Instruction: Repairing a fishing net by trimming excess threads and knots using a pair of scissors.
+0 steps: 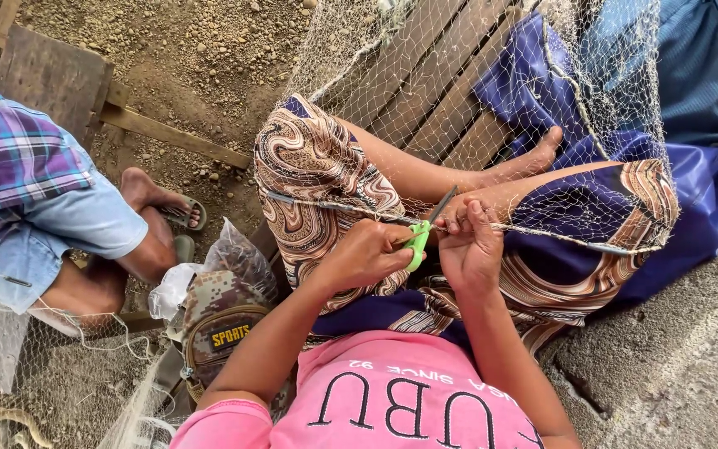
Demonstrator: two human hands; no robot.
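Note:
My left hand [366, 254] grips green-handled scissors [424, 230] whose blades point up and to the right. My right hand [469, 246] pinches the corded edge [558, 236] of a fine fishing net [459, 91] right at the blades. The cord runs across my lap, over a patterned brown and blue skirt [317, 179]. The net drapes over my knees and bare foot [533, 158] and stretches away upward.
A wooden slatted bench [434, 75] lies under the net, with blue tarp [708, 175] at the right. At the left sits another person in a plaid shirt [10, 158] with sandalled feet [168, 212]. A camouflage bag [222, 320] and a plastic bag [238, 258] rest beside my left leg.

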